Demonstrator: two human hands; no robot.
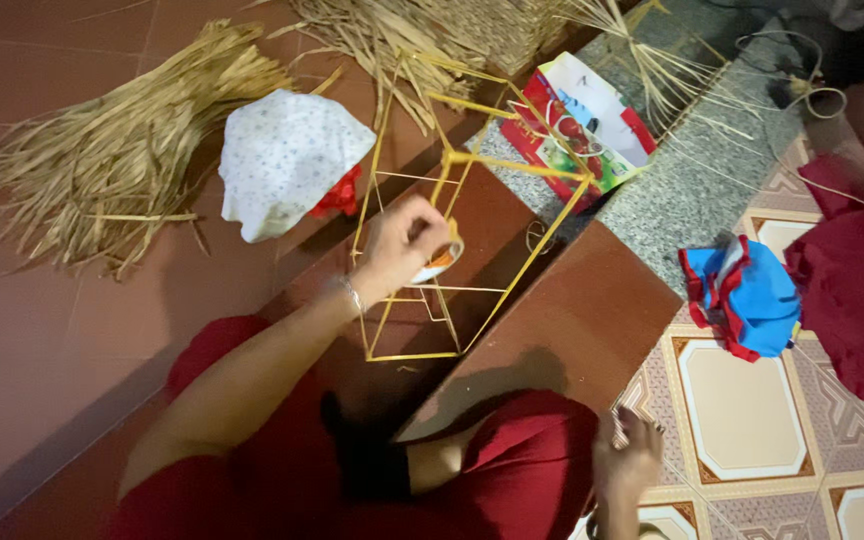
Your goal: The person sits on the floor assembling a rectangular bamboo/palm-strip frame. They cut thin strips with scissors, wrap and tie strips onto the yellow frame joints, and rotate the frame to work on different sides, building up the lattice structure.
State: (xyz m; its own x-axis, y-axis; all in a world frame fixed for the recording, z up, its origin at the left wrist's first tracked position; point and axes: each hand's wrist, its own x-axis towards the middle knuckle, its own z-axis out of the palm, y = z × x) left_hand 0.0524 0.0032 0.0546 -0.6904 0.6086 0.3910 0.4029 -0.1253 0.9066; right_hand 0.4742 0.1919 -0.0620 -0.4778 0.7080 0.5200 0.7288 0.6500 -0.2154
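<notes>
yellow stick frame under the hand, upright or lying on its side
Lying on its side: the yellow stick box frame has its long struts running along the brown floor, the left hand reaching inside.

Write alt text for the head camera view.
The left hand holds a roll of tape against a yellow stick frame on a brown step; the right hand rests low by a tiled floor. Dried straw bundles lie nearby.

— How is the light where you sit?

— Dim and warm. My left arm throws a soft shadow across the brown step [572, 320].

— Sharp?

— Soft all over. The straw bundle [122, 160] smears at the edge, and the white cloth [287, 160] glares slightly.
</notes>
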